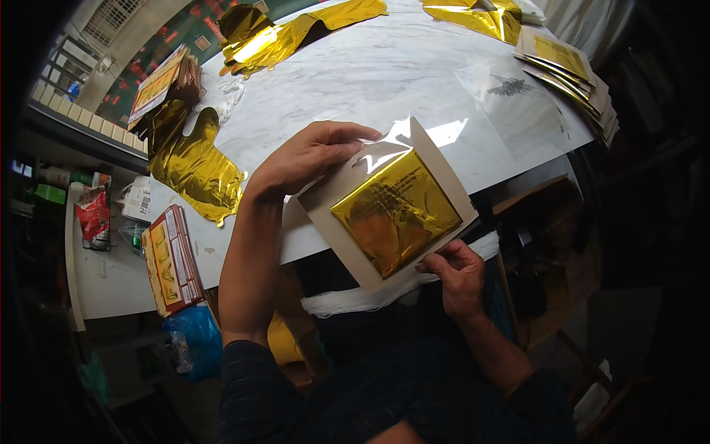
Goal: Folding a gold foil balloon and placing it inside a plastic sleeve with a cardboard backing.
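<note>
Tilted in front of me, over the near table edge, is a beige card (319,201) in a clear plastic bag, with a folded gold foil sheet (403,214) lying flat against it. My left hand (318,157) is closed on its upper left side, thumb and fingers pinching the shiny bag near the top. At the lower right edge my right hand (460,280) pinches the card between thumb and fingers. Below the card hangs a bundle of white strings (370,300), partly hidden by it.
Flat gold foil balloons (198,159) lie on the white table (355,81) at left and far side. Printed cards (174,259) are stacked at the left edge. Packed cards (573,70) are piled at far right, beside clear plastic bags (518,111). A blue bag (194,340) hangs below.
</note>
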Available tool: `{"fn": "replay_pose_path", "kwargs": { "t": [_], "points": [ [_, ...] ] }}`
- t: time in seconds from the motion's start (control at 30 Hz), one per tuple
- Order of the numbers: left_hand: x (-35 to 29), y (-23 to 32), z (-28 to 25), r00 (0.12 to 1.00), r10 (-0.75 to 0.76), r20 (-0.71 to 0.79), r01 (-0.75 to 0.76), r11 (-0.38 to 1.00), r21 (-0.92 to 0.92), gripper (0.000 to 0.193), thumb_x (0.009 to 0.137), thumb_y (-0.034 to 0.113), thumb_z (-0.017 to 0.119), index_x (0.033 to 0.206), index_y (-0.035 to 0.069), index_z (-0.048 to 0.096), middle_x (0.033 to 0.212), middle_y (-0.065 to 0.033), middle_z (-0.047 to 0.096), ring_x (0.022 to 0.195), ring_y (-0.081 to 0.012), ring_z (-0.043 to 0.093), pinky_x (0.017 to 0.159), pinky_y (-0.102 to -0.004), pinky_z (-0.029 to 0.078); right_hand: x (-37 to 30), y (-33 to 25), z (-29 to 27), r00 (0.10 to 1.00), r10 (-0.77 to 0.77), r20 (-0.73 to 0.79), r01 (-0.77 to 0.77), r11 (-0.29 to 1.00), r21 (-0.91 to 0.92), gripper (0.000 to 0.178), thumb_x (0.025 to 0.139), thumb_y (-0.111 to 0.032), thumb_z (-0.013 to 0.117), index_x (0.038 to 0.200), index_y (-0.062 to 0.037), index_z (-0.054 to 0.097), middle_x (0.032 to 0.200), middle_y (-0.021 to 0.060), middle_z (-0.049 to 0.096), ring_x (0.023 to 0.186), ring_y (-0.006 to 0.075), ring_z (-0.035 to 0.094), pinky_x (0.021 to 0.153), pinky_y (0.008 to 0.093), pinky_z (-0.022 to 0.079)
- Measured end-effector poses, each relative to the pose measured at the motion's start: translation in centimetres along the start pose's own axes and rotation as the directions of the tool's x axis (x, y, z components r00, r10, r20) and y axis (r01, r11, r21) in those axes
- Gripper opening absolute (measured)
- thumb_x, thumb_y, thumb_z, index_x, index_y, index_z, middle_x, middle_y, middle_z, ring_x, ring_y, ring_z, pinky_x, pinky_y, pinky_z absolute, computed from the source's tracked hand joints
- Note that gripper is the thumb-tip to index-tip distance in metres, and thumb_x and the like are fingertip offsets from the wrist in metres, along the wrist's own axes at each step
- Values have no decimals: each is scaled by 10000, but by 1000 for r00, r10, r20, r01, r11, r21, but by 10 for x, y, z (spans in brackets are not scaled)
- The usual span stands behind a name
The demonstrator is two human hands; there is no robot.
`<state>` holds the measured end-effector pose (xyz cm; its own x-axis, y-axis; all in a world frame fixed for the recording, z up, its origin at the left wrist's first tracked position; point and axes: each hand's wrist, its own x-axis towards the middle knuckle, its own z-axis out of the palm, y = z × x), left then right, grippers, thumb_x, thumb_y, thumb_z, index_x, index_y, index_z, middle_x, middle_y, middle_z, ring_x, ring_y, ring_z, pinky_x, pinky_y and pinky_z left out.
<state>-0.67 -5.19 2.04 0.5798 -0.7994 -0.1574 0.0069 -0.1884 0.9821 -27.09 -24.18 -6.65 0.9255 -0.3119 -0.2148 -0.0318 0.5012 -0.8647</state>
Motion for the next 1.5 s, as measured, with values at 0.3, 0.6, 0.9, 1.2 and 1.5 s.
{"fn": "replay_pose_path", "kwargs": {
  "t": [0.3,0.6,0.9,1.2,1.5],
  "points": [
    [-2,20,4,976,-213,-47,216,973,76,286,988,158,721,1192,-43,718,968,-52,755,840,-88,684,763,-219,542,-2,0,-1,997,-41,-65,40,999,-12,105,950,-19,752,1016,9,676,905,71,731,801,125,698,788,266,579],
    [1,-1,0,994,-111,10,111,992,-53,335,1028,263,682,1206,-20,705,964,-4,715,806,-53,632,728,-211,515,-2,7,5,994,-94,-53,96,995,38,304,940,-18,752,1135,-29,519,961,94,713,802,153,708,804,302,617],
    [-4,6,6,982,-186,-35,187,981,53,420,1050,394,639,1232,23,713,1027,8,709,849,-46,615,759,-215,508,-3,3,10,987,-126,-96,127,992,8,368,930,32,757,1113,-46,447,907,81,689,828,122,676,830,264,571],
    [-1,7,-3,969,-231,-90,238,968,73,358,1067,328,625,1230,20,710,1012,20,691,854,-26,581,753,-202,479,3,-8,21,986,-110,-128,107,994,-32,392,912,37,778,1046,-79,428,889,63,687,816,93,665,802,236,552],
    [1,9,-8,981,-110,-159,154,941,301,244,1047,186,635,1131,-19,737,944,3,712,858,-54,612,785,-236,512,17,-15,29,967,-173,-188,145,977,-156,385,893,36,790,993,-79,437,849,-2,553,730,47,593,692,196,526]
  ]
}}
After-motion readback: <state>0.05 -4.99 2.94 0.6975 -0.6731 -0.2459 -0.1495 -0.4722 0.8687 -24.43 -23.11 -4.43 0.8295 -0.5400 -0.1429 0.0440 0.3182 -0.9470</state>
